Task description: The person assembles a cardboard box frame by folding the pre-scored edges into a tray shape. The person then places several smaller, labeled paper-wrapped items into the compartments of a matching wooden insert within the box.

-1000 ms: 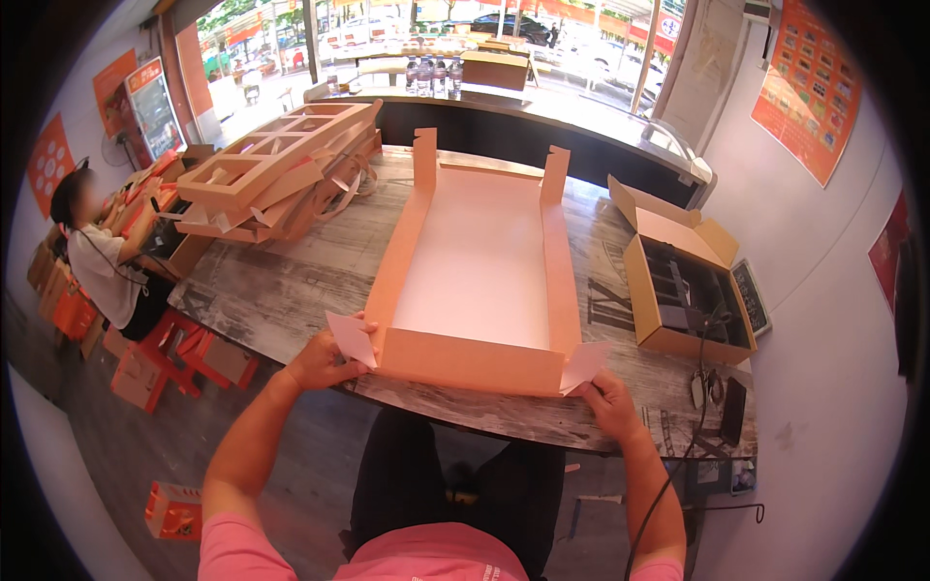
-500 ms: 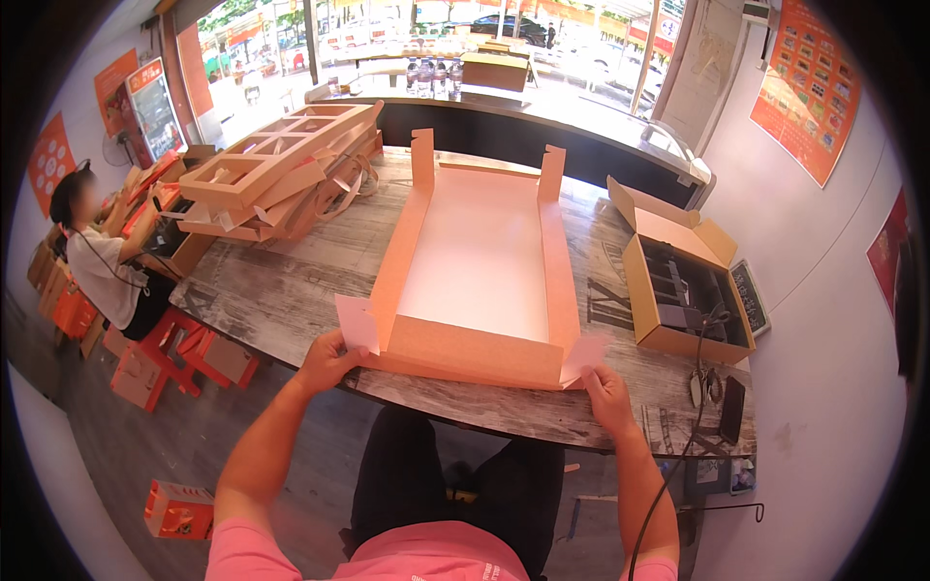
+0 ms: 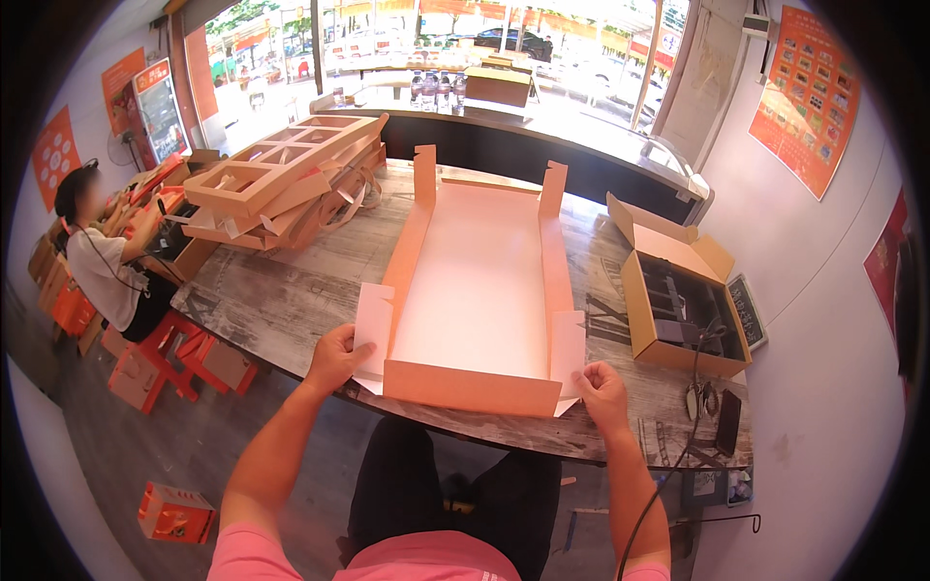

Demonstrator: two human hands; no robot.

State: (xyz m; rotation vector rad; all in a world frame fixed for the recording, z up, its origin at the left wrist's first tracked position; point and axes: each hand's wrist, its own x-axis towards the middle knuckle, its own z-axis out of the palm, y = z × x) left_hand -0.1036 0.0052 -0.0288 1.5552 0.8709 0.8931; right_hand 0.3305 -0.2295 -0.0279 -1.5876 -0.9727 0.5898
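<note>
A long flat cardboard box blank (image 3: 480,290), orange outside and white inside, lies on the worn wooden table (image 3: 281,300) with its side walls and near end wall folded up. My left hand (image 3: 336,355) grips the white corner flap at the near left. My right hand (image 3: 601,389) pinches the white corner flap at the near right. Both flaps stand out sideways from the box corners.
A stack of folded orange box frames (image 3: 276,184) sits at the table's far left. An open brown carton (image 3: 678,300) with dark contents stands on the right. A seated person (image 3: 102,261) works at the far left. A small orange box (image 3: 174,513) lies on the floor.
Both hands have shifted a little along the near corners, and the corner flaps have swung outward and now show more of their white faces.
</note>
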